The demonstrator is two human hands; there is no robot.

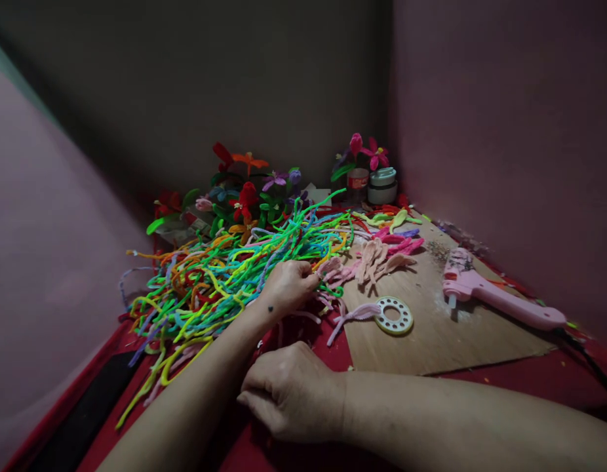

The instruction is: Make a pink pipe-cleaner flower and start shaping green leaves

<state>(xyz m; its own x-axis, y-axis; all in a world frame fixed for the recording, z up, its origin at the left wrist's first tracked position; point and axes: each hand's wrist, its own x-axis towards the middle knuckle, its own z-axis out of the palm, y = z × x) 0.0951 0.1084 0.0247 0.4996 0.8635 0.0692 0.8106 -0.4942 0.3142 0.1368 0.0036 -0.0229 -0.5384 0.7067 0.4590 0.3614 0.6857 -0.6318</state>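
Note:
My left hand [290,286] reaches forward into a big heap of coloured pipe cleaners [225,275], its fingers pinched on a strand at the heap's right edge. My right hand [288,392] lies nearer me on the red cloth, fingers curled under with the back of the hand up; what they hold, if anything, is hidden. Bent pink pipe-cleaner pieces [377,259] lie on a wooden board [431,334] just right of my left hand. A looped pink piece [352,316] rests beside a pale plastic ring [394,315].
A pink glue gun [490,295] lies on the board's right side, its cord trailing toward me. Finished pipe-cleaner flowers [244,190] stand behind the heap, with small jars [382,185] in the corner. Pink walls close in left and right.

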